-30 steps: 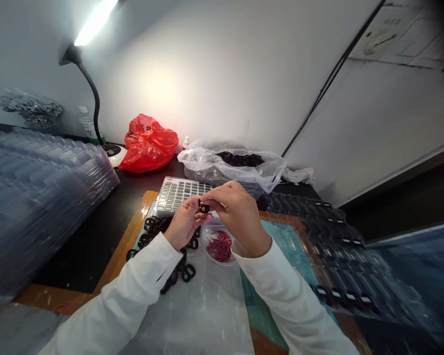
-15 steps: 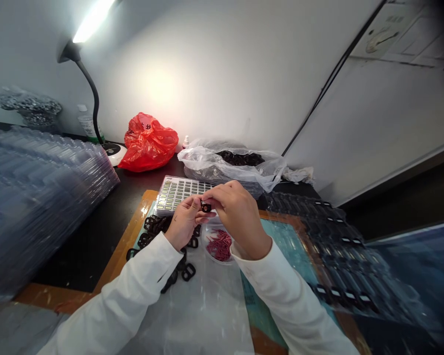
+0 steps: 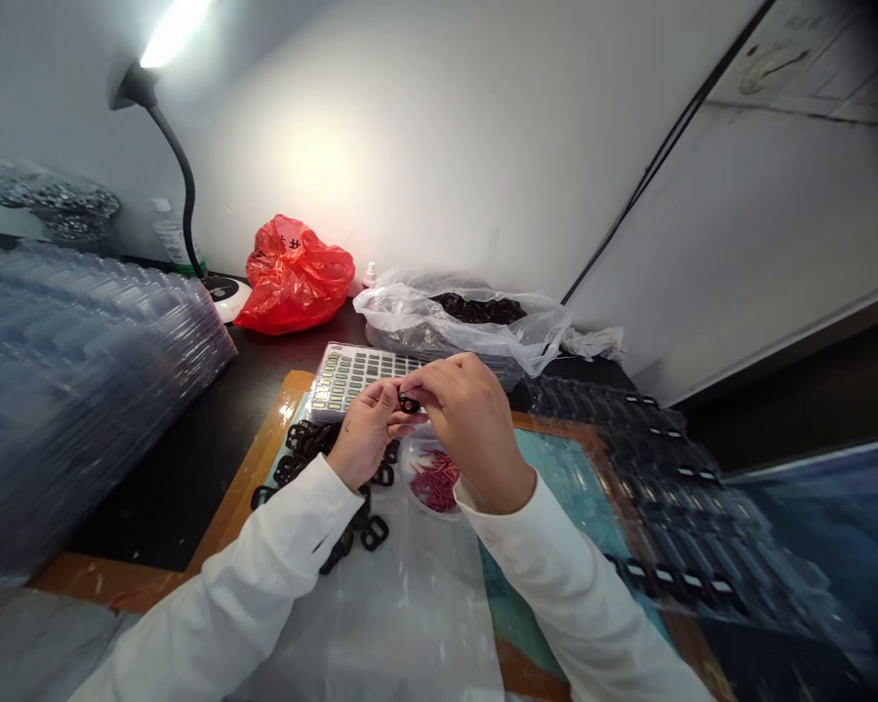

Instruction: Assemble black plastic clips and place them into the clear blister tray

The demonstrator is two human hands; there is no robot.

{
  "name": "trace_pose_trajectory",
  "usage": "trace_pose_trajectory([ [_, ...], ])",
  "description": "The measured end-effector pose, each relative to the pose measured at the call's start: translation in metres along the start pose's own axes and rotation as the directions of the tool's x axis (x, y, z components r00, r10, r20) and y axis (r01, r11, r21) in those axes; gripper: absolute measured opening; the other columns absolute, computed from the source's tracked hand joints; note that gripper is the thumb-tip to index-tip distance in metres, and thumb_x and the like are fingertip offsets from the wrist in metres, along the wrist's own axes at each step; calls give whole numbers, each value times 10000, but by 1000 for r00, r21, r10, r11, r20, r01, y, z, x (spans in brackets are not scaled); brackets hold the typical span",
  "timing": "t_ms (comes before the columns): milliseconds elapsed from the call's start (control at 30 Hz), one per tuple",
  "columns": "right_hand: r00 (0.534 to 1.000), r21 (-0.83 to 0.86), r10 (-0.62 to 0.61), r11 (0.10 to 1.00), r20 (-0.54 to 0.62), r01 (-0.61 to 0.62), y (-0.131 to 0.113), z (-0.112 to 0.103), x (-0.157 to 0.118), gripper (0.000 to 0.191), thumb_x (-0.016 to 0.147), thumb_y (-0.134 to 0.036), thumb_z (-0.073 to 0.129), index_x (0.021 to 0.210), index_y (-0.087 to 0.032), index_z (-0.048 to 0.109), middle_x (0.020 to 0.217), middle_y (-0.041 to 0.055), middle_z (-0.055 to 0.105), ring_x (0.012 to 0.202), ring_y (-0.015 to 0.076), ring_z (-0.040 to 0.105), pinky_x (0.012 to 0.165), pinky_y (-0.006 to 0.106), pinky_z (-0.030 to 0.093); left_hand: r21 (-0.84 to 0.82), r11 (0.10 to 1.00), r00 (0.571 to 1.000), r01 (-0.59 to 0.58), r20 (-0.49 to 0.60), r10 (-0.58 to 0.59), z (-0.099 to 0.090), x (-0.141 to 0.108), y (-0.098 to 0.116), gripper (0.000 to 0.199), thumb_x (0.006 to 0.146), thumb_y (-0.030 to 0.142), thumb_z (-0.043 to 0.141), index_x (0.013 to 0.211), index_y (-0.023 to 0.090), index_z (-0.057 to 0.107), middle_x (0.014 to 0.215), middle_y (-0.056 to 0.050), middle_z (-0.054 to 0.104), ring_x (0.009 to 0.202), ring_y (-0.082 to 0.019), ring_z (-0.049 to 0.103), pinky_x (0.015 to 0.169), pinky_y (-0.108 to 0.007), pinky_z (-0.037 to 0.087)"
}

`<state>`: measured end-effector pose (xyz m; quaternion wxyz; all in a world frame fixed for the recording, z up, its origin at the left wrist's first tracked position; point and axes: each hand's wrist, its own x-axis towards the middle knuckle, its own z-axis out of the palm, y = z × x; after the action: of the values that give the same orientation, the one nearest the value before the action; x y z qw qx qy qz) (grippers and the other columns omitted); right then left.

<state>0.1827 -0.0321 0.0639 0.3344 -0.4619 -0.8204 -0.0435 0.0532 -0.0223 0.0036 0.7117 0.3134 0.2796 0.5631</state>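
A small black plastic part with round holes (image 3: 408, 403) is pinched between the fingertips of both hands. My left hand (image 3: 366, 429) grips it from the left, thumb on top. From the right, my right hand (image 3: 475, 424) has thumb and index finger closed at its upper edge; whether these fingers also hold something small is hidden. Just under the hands sits a clear round dish (image 3: 419, 497) of thin pink-red pieces (image 3: 436, 480). Several similar black parts (image 3: 374, 532) lie loose beside and beneath my left forearm. Behind the hands stands a white tray with rows of small rectangular pieces (image 3: 358, 369).
Stacked clear plastic trays (image 3: 80, 390) fill the left side. More clear trays holding black parts (image 3: 673, 507) lie at the right. Along the wall are a desk lamp (image 3: 182, 166), a red plastic bag (image 3: 297, 278) and a clear bag of black parts (image 3: 475, 310).
Both hands stay together on the black part, which seems slightly turned, its holes showing more plainly. The whole view has shifted a little.
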Motion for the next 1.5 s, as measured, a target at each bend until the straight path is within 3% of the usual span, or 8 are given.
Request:
trace_pose_trajectory([
  [333, 1000, 14, -5, 1000, -20, 5, 1, 1, -1, 166, 876, -72, 599, 834, -214, 675, 791, 1, 671, 830, 192, 518, 744, 319, 387, 22, 1000, 1000, -19, -4, 19, -1, 1, -2, 575, 577, 600, 819, 881, 148, 632, 827, -36, 701, 597, -125, 679, 515, -164, 509],
  [567, 999, -65, 2, 998, -38, -5, -1, 3, 0, 151, 880, -96, 605, 826, -208, 691, 923, 34, 676, 913, 219, 511, 800, 347, 383, 30, 999, 999, -17, -26, 18, 1, 0, 1, 570, 568, 598, 824, 854, 149, 623, 792, -28, 689, 572, -115, 665, 486, -152, 484],
  [933, 991, -104, -129, 987, -45, 124, -4, -3, -2, 193, 911, -95, 567, 840, -215, 700, 757, 0, 679, 829, 197, 508, 853, 351, 382, -6, 1000, 999, 2, -50, -3, -3, 2, -2, 571, 556, 574, 840, 876, 144, 642, 737, -5, 669, 573, -102, 656, 484, -140, 485],
  [1267, 978, -126, -200, 970, 61, 206, -3, -2, -3, 252, 840, -38, 572, 972, -199, 714, 975, 27, 710, 986, 248, 483, 944, 406, 395, -98, 995, 997, 4, -79, -11, -7, 5, -5, 514, 657, 533, 803, 922, 132, 622, 748, 10, 654, 567, -66, 621, 480, -130, 493],
  [1500, 976, -130, -215, 969, -25, 210, 1, -11, -1, 337, 853, -30, 527, 1095, -195, 693, 1150, -3, 690, 1027, 250, 481, 964, 423, 380, -116, 993, 998, -22, -67, 14, -7, 6, 0, 585, 585, 564, 826, 944, 148, 626, 792, -17, 700, 625, -109, 671, 496, -140, 502],
])
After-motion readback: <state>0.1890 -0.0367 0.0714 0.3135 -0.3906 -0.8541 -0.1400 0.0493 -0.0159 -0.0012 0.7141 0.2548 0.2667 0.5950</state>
